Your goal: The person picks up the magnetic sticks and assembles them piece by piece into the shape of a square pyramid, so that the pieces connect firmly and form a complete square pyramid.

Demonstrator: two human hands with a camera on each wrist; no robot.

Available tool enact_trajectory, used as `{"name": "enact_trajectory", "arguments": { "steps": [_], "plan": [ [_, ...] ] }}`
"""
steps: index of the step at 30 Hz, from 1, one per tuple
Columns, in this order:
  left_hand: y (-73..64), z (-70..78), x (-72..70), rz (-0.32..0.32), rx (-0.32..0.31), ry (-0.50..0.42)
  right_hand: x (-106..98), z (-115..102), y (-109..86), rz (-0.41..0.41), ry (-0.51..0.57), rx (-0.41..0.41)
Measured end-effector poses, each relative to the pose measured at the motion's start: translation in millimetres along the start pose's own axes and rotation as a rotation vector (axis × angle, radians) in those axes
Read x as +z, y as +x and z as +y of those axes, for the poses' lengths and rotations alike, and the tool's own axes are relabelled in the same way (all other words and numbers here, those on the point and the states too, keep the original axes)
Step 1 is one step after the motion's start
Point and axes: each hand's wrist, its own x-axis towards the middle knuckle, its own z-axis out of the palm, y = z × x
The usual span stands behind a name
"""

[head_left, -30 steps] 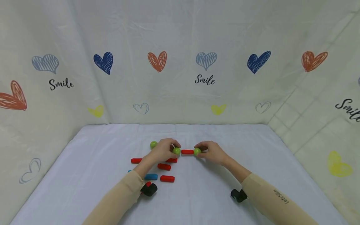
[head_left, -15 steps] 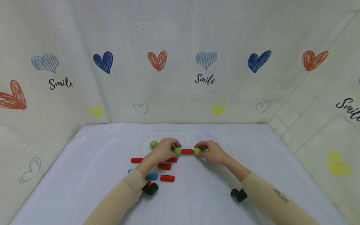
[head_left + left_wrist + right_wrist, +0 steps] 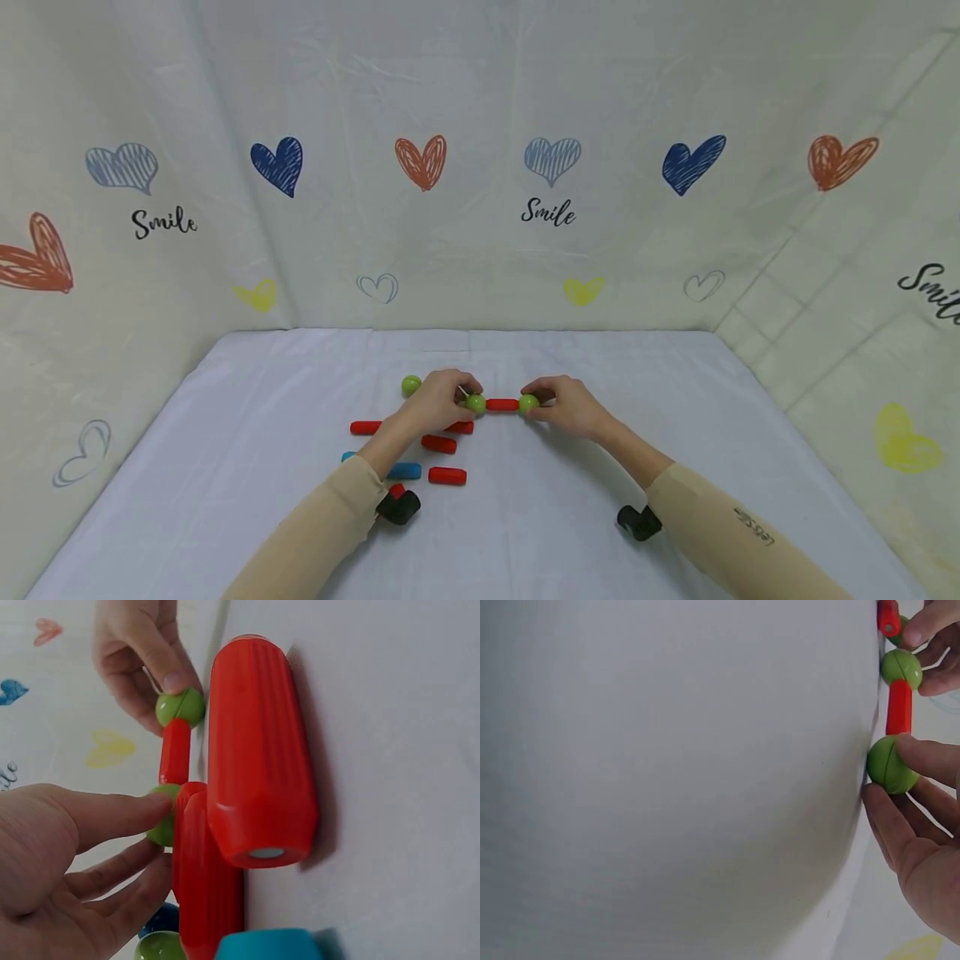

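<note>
In the head view a red rod (image 3: 502, 405) lies between two green balls, touching one at each end. My left hand (image 3: 441, 398) pinches the left green ball (image 3: 476, 404) between thumb and fingers. On the other end, my right hand (image 3: 567, 407) grips the right green ball (image 3: 528, 405). The right wrist view shows the same red rod (image 3: 899, 707) joined to both balls, low over the white cloth. Another green ball (image 3: 411, 385) sits just behind my left hand.
Below my left forearm lie loose red rods (image 3: 447, 476) and a blue rod (image 3: 405, 471), partly covered by the sleeve. A large red rod (image 3: 262, 750) is close to the left wrist camera. White cloth (image 3: 555, 533) covers the table, and a patterned curtain (image 3: 480, 250) rises behind it.
One second ago a small gap stood between the left green ball and the red rod. My left hand has brought that ball rightward against the rod's end. The right hand has barely moved.
</note>
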Motion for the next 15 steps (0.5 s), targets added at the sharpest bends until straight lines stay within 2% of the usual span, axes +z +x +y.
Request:
{"name": "enact_trajectory", "arguments": {
  "steps": [8,15],
  "plan": [
    [-10.6,1.0,-3.1,0.026,-0.022,0.061,-2.0,0.8,-9.0,0.025,-0.026,0.005],
    [-22.3,4.1,-7.0,0.03,-0.036,0.062,-2.1,-1.5,-19.4,0.053,-0.04,0.05]
  ]
}}
